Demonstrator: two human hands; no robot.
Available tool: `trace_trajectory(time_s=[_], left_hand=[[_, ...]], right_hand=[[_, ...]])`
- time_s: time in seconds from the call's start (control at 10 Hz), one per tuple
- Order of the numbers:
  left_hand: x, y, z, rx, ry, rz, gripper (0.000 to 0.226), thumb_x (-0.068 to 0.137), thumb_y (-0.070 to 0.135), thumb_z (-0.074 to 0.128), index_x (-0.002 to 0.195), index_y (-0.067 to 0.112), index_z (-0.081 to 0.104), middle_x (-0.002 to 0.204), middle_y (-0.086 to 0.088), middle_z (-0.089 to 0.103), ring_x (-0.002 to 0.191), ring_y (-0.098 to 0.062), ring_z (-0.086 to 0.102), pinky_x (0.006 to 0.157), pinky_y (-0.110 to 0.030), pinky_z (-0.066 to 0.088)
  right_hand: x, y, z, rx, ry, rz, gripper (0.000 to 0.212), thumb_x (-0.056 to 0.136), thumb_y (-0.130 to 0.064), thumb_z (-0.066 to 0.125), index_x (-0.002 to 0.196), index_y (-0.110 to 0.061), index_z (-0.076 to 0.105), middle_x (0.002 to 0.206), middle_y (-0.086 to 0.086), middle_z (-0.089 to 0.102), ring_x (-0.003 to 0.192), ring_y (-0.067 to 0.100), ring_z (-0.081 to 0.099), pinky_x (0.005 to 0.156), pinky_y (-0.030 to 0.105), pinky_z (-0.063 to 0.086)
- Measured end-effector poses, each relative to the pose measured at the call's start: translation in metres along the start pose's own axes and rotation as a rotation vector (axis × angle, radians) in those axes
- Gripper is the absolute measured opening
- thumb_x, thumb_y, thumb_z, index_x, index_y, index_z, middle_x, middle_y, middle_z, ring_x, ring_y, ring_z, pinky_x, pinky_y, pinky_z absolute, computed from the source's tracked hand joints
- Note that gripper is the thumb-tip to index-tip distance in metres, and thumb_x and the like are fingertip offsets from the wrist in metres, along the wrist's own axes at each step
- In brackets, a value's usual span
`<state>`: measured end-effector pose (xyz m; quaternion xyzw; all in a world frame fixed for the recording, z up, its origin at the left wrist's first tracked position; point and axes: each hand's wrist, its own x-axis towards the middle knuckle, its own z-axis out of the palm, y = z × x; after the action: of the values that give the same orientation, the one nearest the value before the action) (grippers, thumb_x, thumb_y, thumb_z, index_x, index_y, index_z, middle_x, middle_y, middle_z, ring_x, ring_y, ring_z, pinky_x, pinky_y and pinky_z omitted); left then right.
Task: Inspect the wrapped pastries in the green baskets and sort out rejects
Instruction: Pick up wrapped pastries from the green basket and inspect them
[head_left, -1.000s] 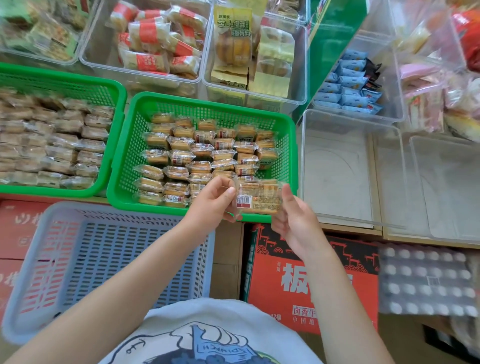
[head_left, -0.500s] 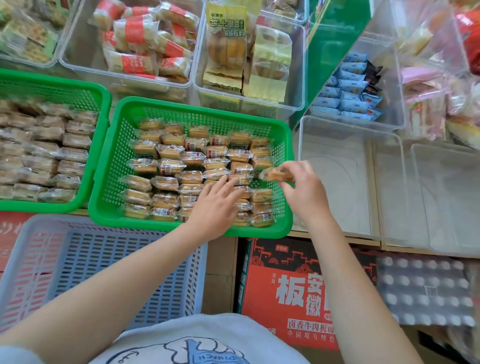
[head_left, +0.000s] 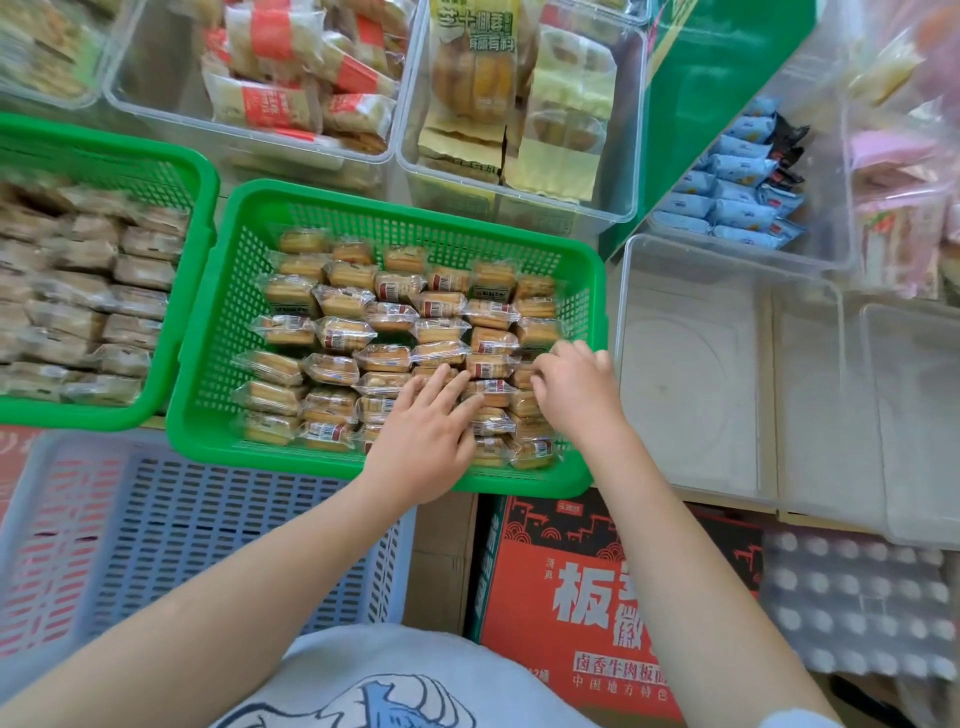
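A: Both hands are down in the middle green basket, in among the wrapped pastries at its right end.

B: The left hand lies flat, fingers straight, on the packets. The right hand has its fingers curled at the right-hand packets; whether it pinches one, nobody can tell.

A: Progress?

B: Early, by the look of it. The grey crate below looks empty, so no rejects show, and the second green basket to the left sits full.
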<state>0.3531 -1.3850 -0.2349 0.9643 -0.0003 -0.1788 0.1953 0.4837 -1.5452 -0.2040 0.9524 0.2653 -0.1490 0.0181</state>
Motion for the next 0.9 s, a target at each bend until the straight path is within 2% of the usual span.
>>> trace_trajectory(time_s=[0.1, 0.2, 0.3, 0.5, 0.6, 0.7, 0.8, 0.9], left_hand=[[0.0, 0.0, 0.001, 0.019, -0.007, -0.004, 0.056, 0.104, 0.042, 0.022, 0.157, 0.029, 0.028, 0.168, -0.002, 0.013, 0.156, -0.022, -0.001, 0.125, -0.047, 0.001], [0.001, 0.0, 0.0, 0.024, -0.009, -0.006, 0.056, 0.103, 0.043, 0.022, 0.158, 0.029, 0.027, 0.168, -0.001, 0.012, 0.156, -0.022, -0.002, 0.126, -0.047, 0.001], [0.0, 0.0, 0.0, 0.025, -0.014, -0.008, 0.056, 0.104, 0.043, 0.022, 0.158, 0.029, 0.027, 0.168, -0.002, 0.011, 0.156, -0.022, -0.002, 0.126, -0.047, 0.001], [0.0, 0.002, -0.002, 0.026, -0.03, -0.009, 0.056, 0.104, 0.042, 0.022, 0.158, 0.028, 0.026, 0.168, -0.002, 0.01, 0.156, -0.022, -0.003, 0.125, -0.047, 0.0], [0.0, 0.001, -0.003, 0.027, -0.032, -0.006, 0.056, 0.104, 0.042, 0.022, 0.158, 0.028, 0.025, 0.168, -0.002, 0.01, 0.156, -0.022, -0.003, 0.126, -0.047, -0.001], [-0.001, 0.001, -0.003, 0.022, -0.017, -0.005, 0.056, 0.104, 0.041, 0.023, 0.158, 0.027, 0.027, 0.168, -0.002, 0.01, 0.156, -0.022, -0.003, 0.126, -0.047, -0.001], [-0.002, 0.0, -0.004, -0.002, 0.017, 0.013, 0.053, 0.104, 0.039, 0.028, 0.155, 0.026, 0.032, 0.168, -0.003, 0.012, 0.156, -0.021, -0.003, 0.126, -0.047, 0.001], [-0.009, 0.003, -0.011, -0.156, 0.141, 0.022, 0.043, 0.104, 0.029, 0.042, 0.147, 0.025, 0.045, 0.163, 0.0, 0.03, 0.154, -0.019, 0.014, 0.125, -0.044, 0.012]], right_hand=[[0.017, 0.0, -0.007, 0.13, 0.164, 0.031, 0.02, 0.097, -0.013, 0.052, 0.109, -0.007, 0.066, 0.108, 0.009, 0.062, 0.101, 0.028, 0.053, 0.088, 0.04, 0.042], [0.032, 0.0, -0.007, 0.145, 0.123, 0.053, 0.03, 0.093, -0.008, 0.057, 0.123, -0.008, 0.057, 0.12, 0.011, 0.058, 0.112, 0.029, 0.051, 0.097, 0.041, 0.042], [0.04, -0.001, 0.002, 0.064, 0.028, 0.052, 0.036, 0.092, -0.007, 0.061, 0.126, -0.011, 0.052, 0.124, 0.009, 0.053, 0.116, 0.028, 0.047, 0.101, 0.04, 0.038], [0.039, -0.004, 0.003, -0.105, 0.07, 0.045, 0.019, 0.09, -0.01, 0.065, 0.108, -0.011, 0.063, 0.124, 0.01, 0.049, 0.116, 0.029, 0.044, 0.095, 0.04, 0.038], [0.024, -0.003, -0.015, -0.033, 0.139, 0.046, 0.018, 0.091, -0.01, 0.062, 0.108, -0.01, 0.062, 0.122, 0.009, 0.053, 0.113, 0.027, 0.047, 0.095, 0.04, 0.04], [-0.008, 0.001, -0.045, 0.17, 0.165, 0.123, 0.016, 0.094, -0.019, 0.062, 0.108, -0.012, 0.061, 0.106, 0.003, 0.057, 0.097, 0.022, 0.053, 0.081, 0.036, 0.047], [-0.048, 0.006, -0.069, 0.578, 0.187, 0.323, 0.017, 0.091, -0.031, 0.069, 0.102, -0.019, 0.063, 0.096, -0.004, 0.062, 0.086, 0.016, 0.059, 0.073, 0.029, 0.049], [-0.085, 0.002, -0.079, 1.198, 0.108, 0.481, 0.02, 0.094, -0.032, 0.066, 0.107, -0.016, 0.069, 0.097, -0.001, 0.074, 0.091, 0.017, 0.069, 0.078, 0.033, 0.057]])
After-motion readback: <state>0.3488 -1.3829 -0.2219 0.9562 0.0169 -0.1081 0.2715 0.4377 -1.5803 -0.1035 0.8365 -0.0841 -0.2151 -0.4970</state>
